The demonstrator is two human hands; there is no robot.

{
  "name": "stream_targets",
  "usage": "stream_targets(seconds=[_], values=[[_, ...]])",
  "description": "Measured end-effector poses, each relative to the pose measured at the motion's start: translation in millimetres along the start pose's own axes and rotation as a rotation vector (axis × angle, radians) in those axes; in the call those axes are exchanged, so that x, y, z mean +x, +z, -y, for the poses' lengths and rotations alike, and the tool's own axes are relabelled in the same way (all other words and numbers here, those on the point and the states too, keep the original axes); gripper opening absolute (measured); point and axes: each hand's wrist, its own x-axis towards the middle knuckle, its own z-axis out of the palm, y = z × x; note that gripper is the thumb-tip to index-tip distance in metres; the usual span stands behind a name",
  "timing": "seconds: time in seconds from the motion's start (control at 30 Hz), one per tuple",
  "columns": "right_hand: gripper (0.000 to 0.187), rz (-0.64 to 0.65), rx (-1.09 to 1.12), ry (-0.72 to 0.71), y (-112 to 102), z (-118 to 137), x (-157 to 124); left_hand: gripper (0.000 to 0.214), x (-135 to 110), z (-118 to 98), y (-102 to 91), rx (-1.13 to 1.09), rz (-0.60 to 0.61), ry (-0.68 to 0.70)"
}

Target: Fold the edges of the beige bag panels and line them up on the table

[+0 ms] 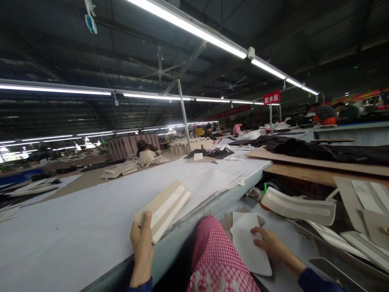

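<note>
My left hand [142, 237] is closed on a beige flat panel [168, 202] with pale lengthwise strips. Its thumb lies on top, and the panel tilts just above the near edge of the white-covered table [91, 219]. Lower down on the right, my right hand [269, 243] rests with fingers apart on a smooth white panel [251, 247] with rounded corners. Whether any fingertip is under that panel cannot be made out. A grey-beige piece [261, 220] shows partly beneath it.
Curved beige panels with white strips [299, 206] lie piled at the right. Dark sheets [334, 150] cover a board beyond them. A metal pole [184, 117] rises behind the table, near beige bags [194, 144]. A co-worker [148, 148] bends over pieces at the far side.
</note>
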Motion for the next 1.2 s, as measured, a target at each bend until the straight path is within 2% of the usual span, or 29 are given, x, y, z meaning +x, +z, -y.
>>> stream_targets(seconds=[0.13, 0.3, 0.4, 0.47, 0.6, 0.67, 0.77, 0.83, 0.87, 0.97, 1.0, 1.1, 1.13, 1.2], values=[[0.026, 0.022, 0.046, -0.13, -8, -1, -4, 0.009, -3, -5, 7.8, -0.068, 0.027, -0.079], [0.021, -0.071, 0.095, -0.292, -25, 6, -19, 0.004, -9, -23, 17.8, -0.128, -0.01, -0.245], [0.02, -0.188, 0.203, -0.384, -52, 18, -23, 0.013, -24, -42, 12.7, -0.128, -0.047, -0.277], [0.024, -0.26, 0.32, -0.419, -75, 26, -26, 0.01, -38, -57, 5.8, -0.148, -0.018, -0.273], [0.05, -0.348, 0.56, -0.401, -120, 43, -52, 0.01, -72, -78, -8.8, -0.143, 0.062, -0.269], [0.059, -0.333, 0.617, -0.407, -139, 55, -73, 0.015, -91, -78, -14.3, -0.101, 0.128, -0.285], [0.065, -0.245, 0.618, -0.467, -158, 79, -103, 0.042, -120, -63, -18.1, -0.037, 0.299, -0.366], [0.064, -0.181, 0.61, -0.517, -162, 95, -118, 0.059, -141, -46, -16.1, -0.05, 0.504, -0.447], [0.058, -0.158, 0.597, -0.535, -160, 101, -123, 0.06, -153, -37, -13.5, -0.054, 0.615, -0.457], [0.032, -0.192, 0.438, -0.621, -144, 108, -135, 0.057, -186, -18, -2.0, -0.106, 0.751, -0.346], [0.03, -0.245, 0.364, -0.67, -137, 107, -137, 0.056, -196, -16, 2.2, -0.092, 0.775, -0.32], [0.048, -0.415, 0.181, -0.81, -119, 97, -140, 0.053, -220, -23, 11.0, -0.103, 0.808, -0.344], [0.055, -0.434, 0.145, -0.86, -116, 95, -141, 0.05, -225, -29, 12.1, -0.125, 0.844, -0.376], [0.064, -0.38, 0.072, -0.959, -115, 92, -142, 0.041, -232, -42, 11.1, -0.157, 0.927, -0.413]])
